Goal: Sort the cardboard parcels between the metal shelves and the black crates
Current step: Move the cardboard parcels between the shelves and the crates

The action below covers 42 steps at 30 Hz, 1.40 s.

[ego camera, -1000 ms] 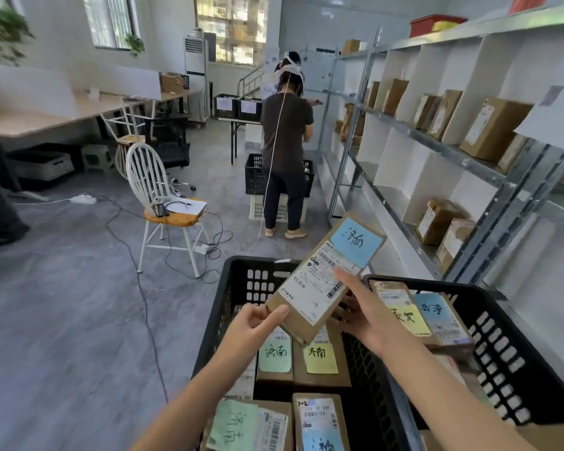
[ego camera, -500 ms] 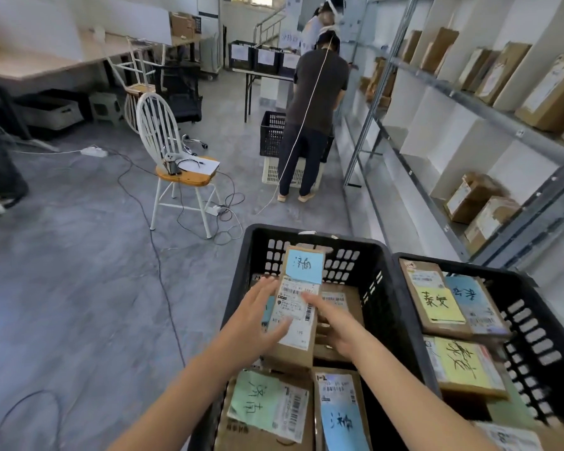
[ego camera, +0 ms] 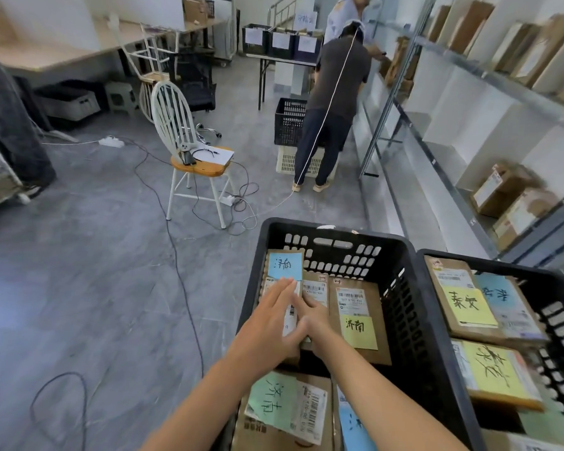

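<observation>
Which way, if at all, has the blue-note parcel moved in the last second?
Yes. The blue-note parcel went down from above the rim of the black crate into it, beside the yellow-note parcel; left hand and right hand on it.

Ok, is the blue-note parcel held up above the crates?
No, the parcel lies inside the left crate, with the left hand and right hand resting on it.

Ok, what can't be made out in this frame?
Head view:
- blue-note parcel: shipping label covered by the left hand and right hand.
- green-note parcel: near end cut off by the bottom edge.
- shelf parcels: labels blurred, unreadable.
</observation>
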Available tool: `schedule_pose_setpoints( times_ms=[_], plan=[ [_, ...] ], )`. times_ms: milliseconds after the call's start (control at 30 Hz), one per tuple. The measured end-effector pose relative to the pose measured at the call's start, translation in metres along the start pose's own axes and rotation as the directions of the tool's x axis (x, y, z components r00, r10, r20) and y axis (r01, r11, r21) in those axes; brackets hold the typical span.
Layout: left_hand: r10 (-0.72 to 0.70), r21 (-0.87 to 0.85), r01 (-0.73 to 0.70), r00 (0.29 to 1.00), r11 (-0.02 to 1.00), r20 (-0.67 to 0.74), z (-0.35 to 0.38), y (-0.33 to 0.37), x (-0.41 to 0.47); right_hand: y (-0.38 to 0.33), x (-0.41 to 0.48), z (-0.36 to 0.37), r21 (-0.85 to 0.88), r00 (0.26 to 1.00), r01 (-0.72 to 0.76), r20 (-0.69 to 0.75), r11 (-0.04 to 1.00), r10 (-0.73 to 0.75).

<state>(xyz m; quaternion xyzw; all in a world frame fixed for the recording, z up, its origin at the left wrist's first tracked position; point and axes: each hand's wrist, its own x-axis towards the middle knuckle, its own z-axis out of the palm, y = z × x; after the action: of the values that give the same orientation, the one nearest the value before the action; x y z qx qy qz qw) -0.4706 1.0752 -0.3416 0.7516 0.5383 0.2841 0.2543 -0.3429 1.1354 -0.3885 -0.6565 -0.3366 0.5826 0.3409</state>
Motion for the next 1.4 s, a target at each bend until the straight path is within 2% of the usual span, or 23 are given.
schedule_pose_setpoints(
  times_ms=[200, 367, 533, 667, 900, 1067, 1267, 1400],
  plan=[
    [0.027, 0.061, -0.027, 1.000, 0.998, 0.001, 0.000, 0.001, 0.000, -0.010, -0.013, -0.001, -0.279, 0.997, 0.081, 0.021, 0.957, -0.078],
    [0.020, 0.073, -0.023, 0.999, 0.997, 0.038, -0.006, 0.009, 0.007, -0.041, -0.039, -0.040, -0.483, 0.961, 0.259, 0.040, 0.836, -0.275],
    [0.140, 0.079, -0.145, 0.988, 0.986, 0.066, -0.012, 0.058, 0.039, -0.090, -0.079, -0.103, -0.642, 0.860, 0.396, 0.010, 0.656, -0.510],
    [0.303, 0.062, -0.306, 0.952, 0.950, 0.047, -0.012, 0.123, 0.070, -0.119, -0.120, -0.163, -0.687, 0.755, 0.417, -0.103, 0.596, -0.647],
    [0.552, 0.064, -0.556, 0.831, 0.829, 0.073, 0.012, 0.237, 0.111, -0.137, -0.199, -0.274, -0.770, 0.622, 0.314, -0.276, 0.556, -0.733],
    [0.714, 0.003, -0.718, 0.693, 0.696, 0.094, 0.044, 0.328, 0.111, -0.138, -0.264, -0.345, -0.797, 0.498, 0.189, -0.426, 0.574, -0.755],
    [0.822, -0.129, -0.813, 0.556, 0.568, 0.122, 0.093, 0.426, 0.096, -0.122, -0.347, -0.414, -0.783, 0.339, 0.043, -0.573, 0.620, -0.746],
    [0.899, -0.188, -0.879, 0.427, 0.438, 0.099, 0.119, 0.488, 0.077, -0.110, -0.405, -0.449, -0.764, 0.230, -0.061, -0.637, 0.642, -0.736]
  ],
)
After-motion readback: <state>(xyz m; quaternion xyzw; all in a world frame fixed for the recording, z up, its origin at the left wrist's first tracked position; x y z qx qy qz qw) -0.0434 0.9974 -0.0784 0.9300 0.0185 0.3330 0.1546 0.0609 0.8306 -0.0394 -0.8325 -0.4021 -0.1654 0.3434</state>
